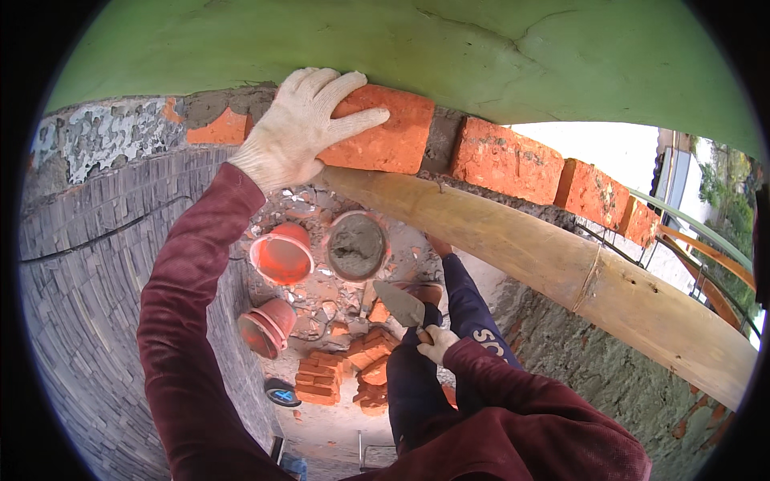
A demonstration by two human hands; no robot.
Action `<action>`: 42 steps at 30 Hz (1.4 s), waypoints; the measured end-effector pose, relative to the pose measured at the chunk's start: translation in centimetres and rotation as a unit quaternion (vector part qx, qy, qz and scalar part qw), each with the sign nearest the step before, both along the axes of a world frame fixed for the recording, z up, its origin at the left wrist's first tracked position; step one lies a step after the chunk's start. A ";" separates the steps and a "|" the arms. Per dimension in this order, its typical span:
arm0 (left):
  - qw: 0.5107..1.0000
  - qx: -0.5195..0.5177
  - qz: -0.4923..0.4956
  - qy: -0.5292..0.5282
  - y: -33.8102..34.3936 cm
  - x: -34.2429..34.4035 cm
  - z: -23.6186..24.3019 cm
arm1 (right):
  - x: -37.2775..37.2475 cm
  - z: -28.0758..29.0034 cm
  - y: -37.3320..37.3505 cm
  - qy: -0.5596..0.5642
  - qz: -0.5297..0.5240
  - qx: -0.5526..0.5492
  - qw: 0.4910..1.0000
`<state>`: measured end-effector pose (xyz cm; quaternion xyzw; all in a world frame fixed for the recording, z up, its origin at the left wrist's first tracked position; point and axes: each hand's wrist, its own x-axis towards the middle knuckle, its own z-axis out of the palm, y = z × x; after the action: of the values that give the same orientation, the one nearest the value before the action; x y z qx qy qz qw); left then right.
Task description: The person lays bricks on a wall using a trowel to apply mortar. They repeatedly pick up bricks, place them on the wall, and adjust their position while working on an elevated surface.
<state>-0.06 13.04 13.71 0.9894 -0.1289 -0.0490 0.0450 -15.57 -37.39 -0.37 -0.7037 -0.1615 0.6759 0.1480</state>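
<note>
Head view: the orange brick [383,135] sits on the wall top, its near edge just above the wooden board [513,228], a dark joint [441,141] parting it from the neighbouring brick [507,160]; your left hand [301,124], gloved, lies over its left end, fingers spread apart, while your right hand [437,345] is clamped round the handle of the trowel [399,305]; this looks like seating the brick, so press evenly, keep its face in line with the neighbour, and avoid tipping its right corner; keep your fingertips out of the joint; pose-wise, your left arm reaches up and forward, elbow bent outward, wrist over the wall top's near edge; your right forearm comes in low from the right, blade pointing up-left, well below the board.
</note>
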 end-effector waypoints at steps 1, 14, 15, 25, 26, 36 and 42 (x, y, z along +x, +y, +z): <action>1.000 -0.013 -0.001 -0.007 0.0 0.0 -0.3 | 0.0 0.1 0.2 0.000 0.003 -0.006 1.000; 0.999 -0.041 -0.013 -0.020 -1.1 0.4 -4.4 | -1.3 0.3 1.4 0.017 0.024 -0.022 0.999; 0.998 -0.048 -0.014 -0.023 -1.0 0.5 -4.6 | -1.2 0.3 1.4 0.018 0.021 -0.024 0.999; 0.996 -0.083 -0.018 -0.027 -0.9 0.6 -6.0 | -1.1 0.3 1.7 0.019 0.023 -0.025 0.999; 0.996 -0.081 -0.015 -0.020 -0.8 0.6 -6.0 | -1.1 0.3 1.6 0.016 0.024 -0.025 0.999; 0.997 -0.077 -0.008 0.011 -0.9 0.2 -6.7 | -0.9 0.4 1.3 0.011 0.016 -0.019 1.000; 0.997 -0.071 0.001 0.032 -1.2 0.3 -6.0 | 1.7 2.0 2.7 -0.009 0.038 0.003 0.999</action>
<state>0.27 11.80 7.68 0.9818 -0.1294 -0.0716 0.1190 -13.90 -34.70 1.65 -0.7026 -0.1911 0.6744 0.1229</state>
